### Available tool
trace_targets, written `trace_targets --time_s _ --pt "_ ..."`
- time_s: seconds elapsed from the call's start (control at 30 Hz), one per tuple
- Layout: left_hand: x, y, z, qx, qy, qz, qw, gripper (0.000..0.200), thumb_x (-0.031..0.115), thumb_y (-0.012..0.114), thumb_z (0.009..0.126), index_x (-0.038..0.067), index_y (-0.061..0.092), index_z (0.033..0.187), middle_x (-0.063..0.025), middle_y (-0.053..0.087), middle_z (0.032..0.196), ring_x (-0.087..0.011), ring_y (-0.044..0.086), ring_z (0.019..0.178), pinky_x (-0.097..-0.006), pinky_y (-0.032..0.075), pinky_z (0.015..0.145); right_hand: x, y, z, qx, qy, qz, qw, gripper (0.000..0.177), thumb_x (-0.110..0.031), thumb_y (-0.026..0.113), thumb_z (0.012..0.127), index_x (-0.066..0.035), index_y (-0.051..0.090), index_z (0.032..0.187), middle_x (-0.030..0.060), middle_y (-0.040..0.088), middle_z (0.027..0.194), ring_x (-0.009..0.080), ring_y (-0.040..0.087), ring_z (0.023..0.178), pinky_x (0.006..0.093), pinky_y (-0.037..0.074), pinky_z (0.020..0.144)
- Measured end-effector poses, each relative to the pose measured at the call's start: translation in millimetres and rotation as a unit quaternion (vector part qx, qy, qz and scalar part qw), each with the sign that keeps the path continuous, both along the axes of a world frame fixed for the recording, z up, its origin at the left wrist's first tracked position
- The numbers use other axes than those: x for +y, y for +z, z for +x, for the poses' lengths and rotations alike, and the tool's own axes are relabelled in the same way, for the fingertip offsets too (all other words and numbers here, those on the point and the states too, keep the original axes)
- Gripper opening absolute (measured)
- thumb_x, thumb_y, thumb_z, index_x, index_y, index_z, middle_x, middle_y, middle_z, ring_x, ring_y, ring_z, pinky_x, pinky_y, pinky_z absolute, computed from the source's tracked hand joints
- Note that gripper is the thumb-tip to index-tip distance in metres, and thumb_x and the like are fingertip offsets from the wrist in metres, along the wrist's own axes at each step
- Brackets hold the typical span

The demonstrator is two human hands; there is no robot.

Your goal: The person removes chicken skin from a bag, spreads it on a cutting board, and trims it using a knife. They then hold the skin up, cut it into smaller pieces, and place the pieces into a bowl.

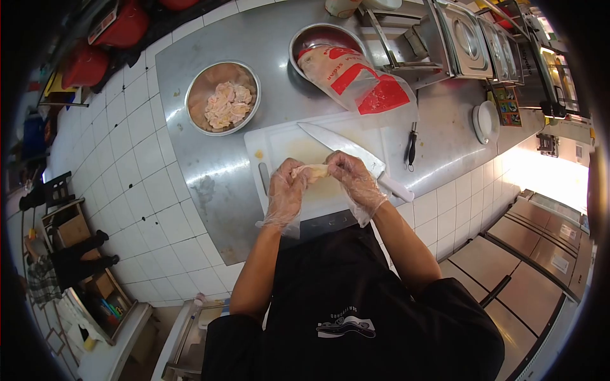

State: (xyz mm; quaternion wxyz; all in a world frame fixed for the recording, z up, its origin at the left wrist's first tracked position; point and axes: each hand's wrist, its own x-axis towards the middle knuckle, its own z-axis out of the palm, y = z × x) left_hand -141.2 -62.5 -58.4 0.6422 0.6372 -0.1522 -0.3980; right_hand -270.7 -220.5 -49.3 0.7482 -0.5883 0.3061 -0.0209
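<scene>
Both of my hands wear clear plastic gloves and are raised over the white cutting board (pixel 273 143). A pale piece of raw chicken (pixel 312 171) is stretched between them. My left hand (pixel 284 190) pinches its left end, and my right hand (pixel 356 181) pinches the right end. Behind my right hand, a large knife (pixel 343 147) with a white handle lies slantwise on the board, its handle past the board's right edge. Beyond the board at left, a metal bowl (pixel 190 101) holds several pieces of raw chicken (pixel 227 105).
A second metal bowl (pixel 298 39) holds a red-and-white plastic bag (pixel 368 82) that droops over its rim. At right on the steel table (pixel 210 184) lie a black-handled tool (pixel 412 146) and white dishes (pixel 485 122). Lidded metal pans (pixel 467 41) stand at the back right. A person (pixel 70 260) is at far left.
</scene>
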Motion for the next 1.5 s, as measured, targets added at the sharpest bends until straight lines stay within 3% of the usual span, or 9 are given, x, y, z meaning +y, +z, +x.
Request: trace_targets --time_s 0.07,0.17,0.27,0.57,0.83,0.97,1.23,1.43,1.5 --pt "-3.3 -5.7 -2.4 -0.028 -0.017 -0.021 0.999 0.03 0.028 0.068 0.106 0.001 0.069 0.095 -0.0011 0.065 0.083 -0.0099 0.059 0.077 -0.0268 0.048 0.073 2.3 -2.4 -0.8 -0.048 -0.093 0.1 0.989 0.013 -0.018 0.066 0.105 -0.006 0.062 0.104 0.0005 0.063 0.1 0.0109 0.059 0.1 0.0301 0.047 0.097" --pt "-10.0 -0.1 1.4 0.054 -0.046 -0.036 0.997 0.028 0.028 0.069 0.105 0.001 0.069 0.096 -0.0002 0.065 0.082 -0.0085 0.058 0.077 -0.0249 0.047 0.072 -13.0 -7.0 -8.2 -0.147 -0.06 0.226 0.961 0.013 -0.018 0.066 0.106 -0.005 0.061 0.107 0.0023 0.063 0.108 0.0124 0.06 0.107 0.0315 0.047 0.102" --pt "-13.9 5.4 -1.5 0.097 -0.081 -0.008 0.992 0.024 0.026 0.07 0.104 0.002 0.07 0.1 0.0005 0.066 0.085 -0.0074 0.057 0.079 -0.0246 0.046 0.073 -5.6 5.5 1.3 -0.058 -0.036 -0.025 0.997 0.017 -0.016 0.072 0.102 -0.004 0.062 0.108 0.007 0.067 0.108 0.0119 0.061 0.105 0.0301 0.05 0.094" --pt "-19.2 4.1 -6.4 0.072 -0.067 0.033 0.995 0.017 0.018 0.072 0.1 0.0 0.072 0.099 -0.0003 0.069 0.086 -0.0067 0.058 0.078 -0.0253 0.048 0.071 -2.9 6.9 -7.6 -0.002 0.006 0.065 0.998 0.014 -0.013 0.075 0.099 -0.004 0.065 0.103 -0.0007 0.066 0.091 0.0085 0.062 0.085 0.026 0.053 0.074" --pt "-11.1 12.6 3.3 -0.039 -0.113 0.148 0.982 0.017 0.015 0.073 0.096 -0.002 0.072 0.094 -0.0049 0.069 0.076 -0.0118 0.062 0.071 -0.0311 0.051 0.068 7.3 -14.3 -13.0 -0.098 -0.133 0.303 0.939 0.011 -0.013 0.07 0.103 -0.004 0.065 0.104 0.0017 0.069 0.097 0.0107 0.067 0.092 0.0262 0.055 0.086" --pt "-10.2 27.4 8.2 -0.166 -0.139 0.183 0.959 0.013 0.013 0.075 0.089 0.001 0.073 0.095 -0.015 0.073 0.078 -0.0261 0.07 0.071 -0.0388 0.054 0.07 9.8 -15.6 -13.7 -0.127 -0.162 0.351 0.913 0.011 -0.014 0.07 0.103 -0.003 0.065 0.104 0.0042 0.07 0.099 0.0125 0.068 0.094 0.0292 0.057 0.091" --pt "-3.2 28.1 10.9 -0.281 -0.089 0.228 0.928 0.013 0.01 0.079 0.082 0.003 0.074 0.092 -0.016 0.075 0.082 -0.0331 0.072 0.074 -0.0431 0.055 0.071 -7.0 11.7 -31.0 -0.178 -0.038 0.353 0.918 0.015 -0.016 0.075 0.1 -0.003 0.068 0.102 0.007 0.071 0.1 0.0154 0.069 0.093 0.0319 0.059 0.086" --pt "10.4 37.4 17.4 -0.306 -0.154 0.277 0.898 0.012 0.011 0.079 0.086 0.003 0.074 0.094 -0.0095 0.072 0.076 -0.026 0.069 0.068 -0.0409 0.055 0.069 -19.1 41.7 -21.5 -0.279 0.004 0.326 0.903 0.024 -0.025 0.073 0.1 -0.003 0.066 0.097 0.0106 0.07 0.104 0.0181 0.068 0.092 0.0321 0.054 0.077" --pt "16.9 41.6 22.8 -0.217 -0.144 0.248 0.933 0.017 0.013 0.079 0.087 0.003 0.074 0.1 -0.0079 0.073 0.082 -0.0221 0.069 0.075 -0.0383 0.055 0.075 -24.7 48.2 -16.8 -0.275 0.028 0.305 0.911 0.026 -0.028 0.072 0.101 -0.004 0.065 0.097 0.0099 0.068 0.102 0.0191 0.065 0.093 0.0321 0.052 0.075"
